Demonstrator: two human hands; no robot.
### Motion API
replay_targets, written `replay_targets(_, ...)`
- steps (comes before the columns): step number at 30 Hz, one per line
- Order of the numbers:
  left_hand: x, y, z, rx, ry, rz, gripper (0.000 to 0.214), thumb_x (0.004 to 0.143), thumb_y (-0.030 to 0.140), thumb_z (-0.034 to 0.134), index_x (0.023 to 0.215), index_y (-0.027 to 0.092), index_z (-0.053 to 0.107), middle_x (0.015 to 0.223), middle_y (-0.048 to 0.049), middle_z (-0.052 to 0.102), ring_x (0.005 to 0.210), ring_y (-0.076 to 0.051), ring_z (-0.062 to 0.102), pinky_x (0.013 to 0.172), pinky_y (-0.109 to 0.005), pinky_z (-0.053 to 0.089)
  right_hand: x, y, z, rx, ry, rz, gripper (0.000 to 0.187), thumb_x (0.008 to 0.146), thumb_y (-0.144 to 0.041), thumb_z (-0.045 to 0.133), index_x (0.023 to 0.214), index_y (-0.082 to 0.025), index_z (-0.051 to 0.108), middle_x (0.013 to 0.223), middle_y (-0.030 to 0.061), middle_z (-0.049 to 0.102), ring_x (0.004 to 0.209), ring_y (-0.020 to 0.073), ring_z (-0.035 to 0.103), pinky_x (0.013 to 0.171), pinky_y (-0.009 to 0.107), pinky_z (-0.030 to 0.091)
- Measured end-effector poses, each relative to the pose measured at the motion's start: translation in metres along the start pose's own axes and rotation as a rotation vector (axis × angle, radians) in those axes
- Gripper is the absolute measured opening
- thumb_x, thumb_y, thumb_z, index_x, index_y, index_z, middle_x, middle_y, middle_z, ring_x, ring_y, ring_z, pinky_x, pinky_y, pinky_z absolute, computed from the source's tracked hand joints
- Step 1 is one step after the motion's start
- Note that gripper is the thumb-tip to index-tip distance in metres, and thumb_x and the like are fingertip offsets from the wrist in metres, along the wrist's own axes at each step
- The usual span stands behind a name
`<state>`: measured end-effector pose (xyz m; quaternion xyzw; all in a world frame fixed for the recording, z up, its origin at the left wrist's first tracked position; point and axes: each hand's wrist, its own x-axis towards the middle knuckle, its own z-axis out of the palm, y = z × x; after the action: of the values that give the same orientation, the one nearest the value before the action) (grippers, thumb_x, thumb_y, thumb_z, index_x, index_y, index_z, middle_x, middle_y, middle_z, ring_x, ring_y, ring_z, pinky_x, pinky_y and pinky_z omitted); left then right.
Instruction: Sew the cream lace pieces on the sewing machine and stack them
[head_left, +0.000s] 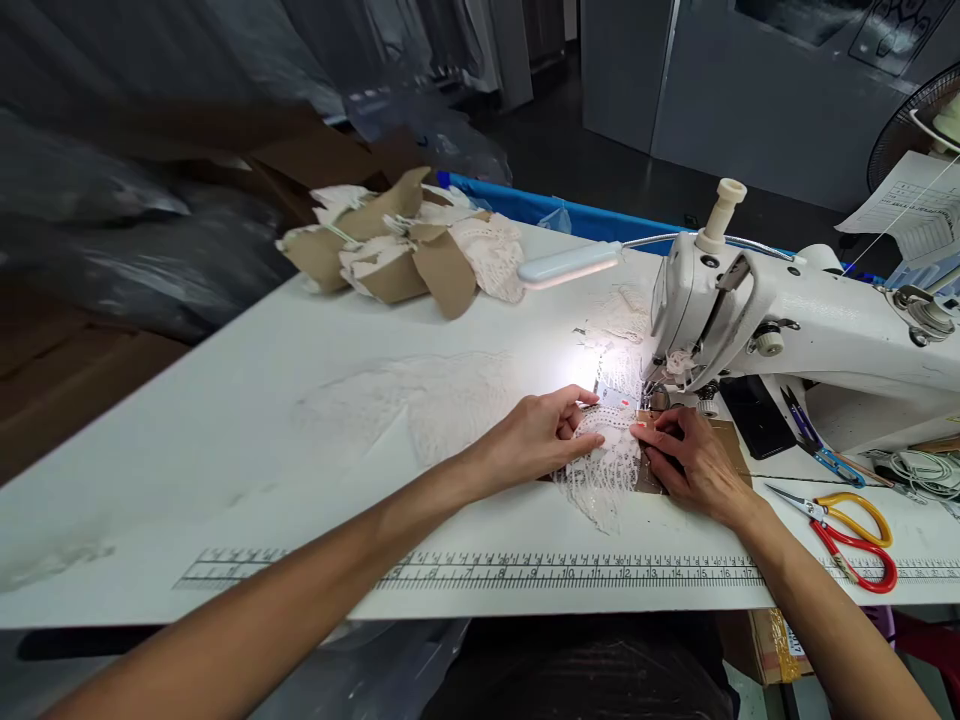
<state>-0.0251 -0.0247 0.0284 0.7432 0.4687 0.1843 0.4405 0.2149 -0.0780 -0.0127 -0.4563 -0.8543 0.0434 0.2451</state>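
White lace [613, 447] | between left grip [541, 432] and right grip [694, 458] (touching both) | whether pinched, can't tell

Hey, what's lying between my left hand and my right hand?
In the head view, white lace lies there, with your left hand touching it and your right hand at its edge.

One sewing machine [810, 310], two pairs of scissors [819, 511], one lamp [570, 265], one ruler [525, 572]
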Motion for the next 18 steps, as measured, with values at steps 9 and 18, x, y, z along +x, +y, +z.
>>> replay_targets(9,-0.0005,-0.0014,-0.0006,-0.033,0.065,0.0,0.047,0.076,0.047,0.063,0.11,0.016,0.058,0.07,0.002,0.059,0.063,-0.016,0.059,0.054,-0.028,0.045,0.003,-0.0017,0.0011,-0.027,-0.036,0.022,0.033,0.099,-0.028,0.046,0.125,-0.023,0.065,0.106,0.0119,0.058,0.091,0.0234,0.054,0.08,0.041,0.053)
replay_targets(18,-0.0011,-0.003,0.0009,-0.034,0.054,-0.007,0.044,0.077,0.042,0.061,0.112,0.015,0.057,0.067,0.0034,0.058,0.056,-0.014,0.056,0.053,-0.027,0.045,0.0021,0.0001,-0.0054,0.224,-0.069,0.221,0.038,0.1,-0.033,0.043,0.134,-0.024,0.059,0.11,0.0124,0.058,0.102,0.0241,0.06,0.091,0.043,0.055)
